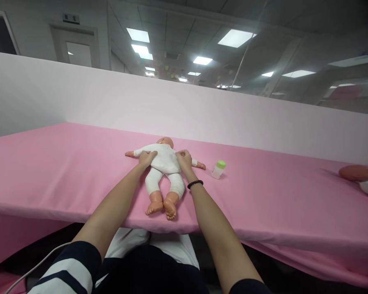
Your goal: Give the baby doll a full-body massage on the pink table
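A baby doll (166, 163) in white clothes lies on its back on the pink-covered table (88, 163), its head toward the wall and its bare feet toward me. Both its arms are stretched out sideways. At the doll's side on the left, my left hand (147, 158) has its thumb and fingers closed on the edge of the white top. My right hand (184, 158), below which a black beaded bracelet sits on the wrist, pinches the top's other edge with bent fingers.
A small clear bottle with a green cap (218, 169) leans at the right of the doll. Part of another doll (358, 173) lies at the far right edge. Behind the table runs a low white wall (184, 110).
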